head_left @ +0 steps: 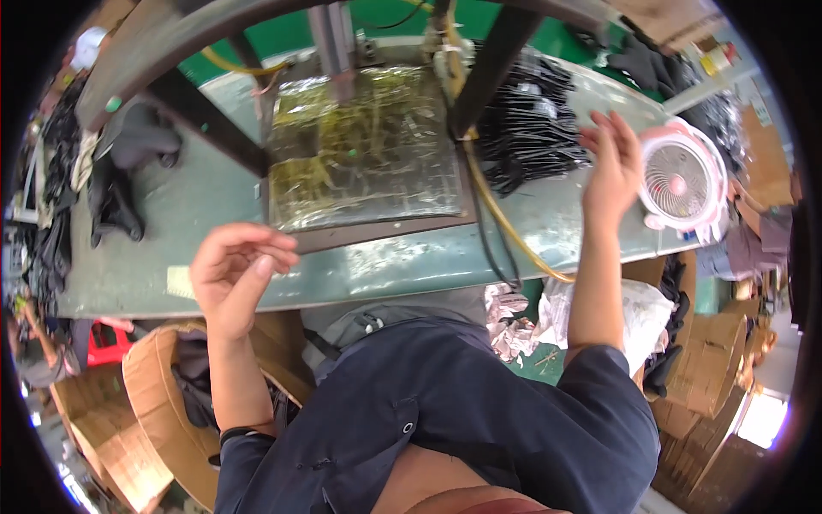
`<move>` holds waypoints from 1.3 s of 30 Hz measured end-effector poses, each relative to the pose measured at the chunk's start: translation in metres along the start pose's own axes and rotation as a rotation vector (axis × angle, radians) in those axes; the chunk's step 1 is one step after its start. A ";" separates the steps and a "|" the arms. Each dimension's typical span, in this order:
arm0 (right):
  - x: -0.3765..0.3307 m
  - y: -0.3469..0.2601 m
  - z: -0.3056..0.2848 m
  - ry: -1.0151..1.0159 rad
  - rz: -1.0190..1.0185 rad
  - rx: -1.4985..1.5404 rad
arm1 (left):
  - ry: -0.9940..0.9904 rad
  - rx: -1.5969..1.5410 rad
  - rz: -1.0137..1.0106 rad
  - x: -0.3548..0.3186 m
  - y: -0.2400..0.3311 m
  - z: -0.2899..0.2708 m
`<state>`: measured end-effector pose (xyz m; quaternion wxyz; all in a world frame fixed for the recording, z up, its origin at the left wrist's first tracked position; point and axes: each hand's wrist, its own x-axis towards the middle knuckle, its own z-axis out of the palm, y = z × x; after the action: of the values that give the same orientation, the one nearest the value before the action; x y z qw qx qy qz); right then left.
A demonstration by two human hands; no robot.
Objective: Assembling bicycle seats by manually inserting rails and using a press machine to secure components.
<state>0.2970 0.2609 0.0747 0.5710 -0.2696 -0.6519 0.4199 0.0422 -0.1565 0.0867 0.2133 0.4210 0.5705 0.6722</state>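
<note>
Both hands are empty and relaxed. The left hand [235, 278] is raised by the front edge of the green worktop [385, 270], palm turned inward, fingers loosely bent and thumb apart from them. It is nearest the front left corner of the flat pad [368, 163], which lies at the middle of the worktop, wrapped in shiny clear and yellowish film, on a brown base plate [394, 230]. A dark metal frame [210, 128] stands around and over the pad, with a metal column [332, 43] above its rear part.

The right hand [613, 167] is lifted on the other side, fingers spread a little and gripping nothing. It hangs between a pile of thin black pieces [533, 120] and a pink fan [681, 176] — whether its fingertips touch the pile, I cannot tell. That pile lies on the worktop, just right of the frame.

A yellow hose [505, 227] runs down beside the pad and over the front edge. Dark, soft-looking pieces [128, 163] lie at the worktop's left end; below, an open cardboard box [158, 398] stands near the left forearm — dark material [195, 377] shows inside it.
</note>
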 end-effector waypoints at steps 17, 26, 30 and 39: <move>0.094 -0.197 0.059 -0.415 -1.131 0.315 | 0.432 0.670 1.481 0.053 0.188 -0.027; 0.082 -0.199 0.099 -0.341 -1.261 0.463 | 0.317 0.830 1.841 0.080 0.239 -0.052; 0.058 -0.178 0.116 -0.468 -1.107 0.493 | 0.293 0.890 1.735 0.085 0.234 -0.060; -0.005 -0.197 0.113 -0.845 -0.811 0.480 | 0.381 0.951 1.501 0.040 0.206 -0.074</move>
<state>0.2132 0.1301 0.2413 0.4223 0.3234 -0.7593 0.3749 -0.0004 -0.2225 0.2954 -0.5749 0.6073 0.3889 0.3865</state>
